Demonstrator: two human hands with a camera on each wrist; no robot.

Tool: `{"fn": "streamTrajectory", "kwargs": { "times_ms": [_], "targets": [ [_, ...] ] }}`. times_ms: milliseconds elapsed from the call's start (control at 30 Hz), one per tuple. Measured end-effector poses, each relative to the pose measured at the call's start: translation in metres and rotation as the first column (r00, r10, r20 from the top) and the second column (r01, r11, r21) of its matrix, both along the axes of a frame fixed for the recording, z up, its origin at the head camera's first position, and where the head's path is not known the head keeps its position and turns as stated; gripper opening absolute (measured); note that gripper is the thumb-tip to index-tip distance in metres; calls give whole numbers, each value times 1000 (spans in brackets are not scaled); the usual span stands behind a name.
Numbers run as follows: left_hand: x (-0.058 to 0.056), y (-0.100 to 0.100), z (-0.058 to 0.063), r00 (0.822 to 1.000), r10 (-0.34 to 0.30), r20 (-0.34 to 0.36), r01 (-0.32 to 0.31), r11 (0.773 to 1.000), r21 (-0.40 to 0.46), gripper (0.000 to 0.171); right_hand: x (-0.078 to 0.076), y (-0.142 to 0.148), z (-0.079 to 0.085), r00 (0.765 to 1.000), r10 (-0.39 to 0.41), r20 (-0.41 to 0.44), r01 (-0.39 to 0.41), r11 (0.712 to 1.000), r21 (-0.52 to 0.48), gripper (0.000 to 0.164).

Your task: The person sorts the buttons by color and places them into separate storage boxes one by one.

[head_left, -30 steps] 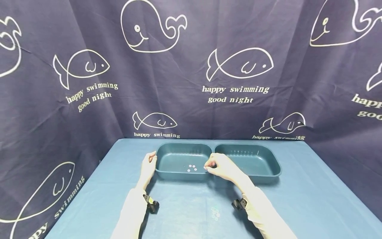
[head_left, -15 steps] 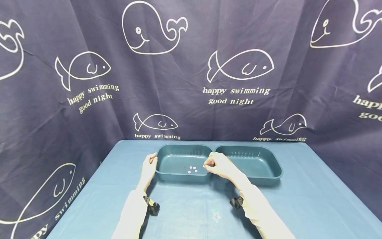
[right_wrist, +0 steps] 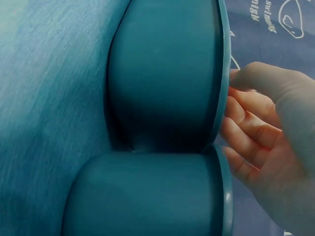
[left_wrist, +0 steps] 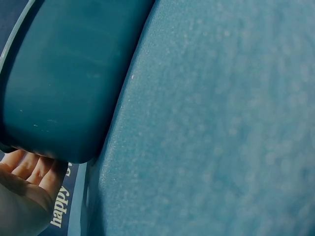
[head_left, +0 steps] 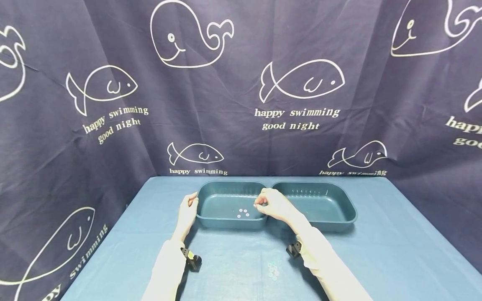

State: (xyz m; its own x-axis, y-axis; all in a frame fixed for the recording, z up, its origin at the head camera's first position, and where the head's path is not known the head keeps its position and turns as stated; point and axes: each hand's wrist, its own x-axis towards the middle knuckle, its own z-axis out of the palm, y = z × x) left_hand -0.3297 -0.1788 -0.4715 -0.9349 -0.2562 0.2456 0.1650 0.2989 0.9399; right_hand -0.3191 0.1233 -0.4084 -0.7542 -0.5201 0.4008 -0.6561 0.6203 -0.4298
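Note:
Two teal rectangular bins stand end to end on the blue table. At the outer end of the left bin [head_left: 231,223], my left hand [head_left: 187,212] grips the wall near its rim; in the left wrist view the fingers [left_wrist: 42,172] press against that end. Over the inner end of this bin my right hand [head_left: 275,205] pinches thumb and forefinger together, a tiny pale disc [head_left: 255,205] showing at the tips. Several small whitish discs [head_left: 245,210] lie on the bin's floor. In the right wrist view the rim of the left bin [right_wrist: 167,64] hides the right fingertips.
The right bin [head_left: 320,205] sits beside the left one, under my right wrist. Several clear, pale discs [head_left: 273,271] lie in a cluster on the table [head_left: 233,271] between my forearms. A dark curtain [head_left: 241,96] printed with fish and whales hangs behind the table.
My right hand has shifted slightly left and away from me, further over the left bin. The left hand stays at the bin's end, and the discs in it look unmoved.

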Motion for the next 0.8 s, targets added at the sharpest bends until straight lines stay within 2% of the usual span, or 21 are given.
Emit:
{"fn": "streamTrajectory", "kwargs": {
  "times_ms": [200, 567, 800],
  "targets": [
    [-2, 3, 0, 1000, 1, -7, -1, 1000, -3, 31, -3, -3, -1, 999, -12, -45, 13, 999, 35, 9],
    [-2, 0, 0, 1000, -11, 11, 11, 1000, 15, 32, -11, -13, -3, 998, -38, -53, 39, 999, 19, 5],
    [-2, -1, 0, 1000, -13, 18, 13, 1000, 10, 32, -13, -10, -7, 991, -86, -102, 92, 994, 59, 4]
  ]
}}
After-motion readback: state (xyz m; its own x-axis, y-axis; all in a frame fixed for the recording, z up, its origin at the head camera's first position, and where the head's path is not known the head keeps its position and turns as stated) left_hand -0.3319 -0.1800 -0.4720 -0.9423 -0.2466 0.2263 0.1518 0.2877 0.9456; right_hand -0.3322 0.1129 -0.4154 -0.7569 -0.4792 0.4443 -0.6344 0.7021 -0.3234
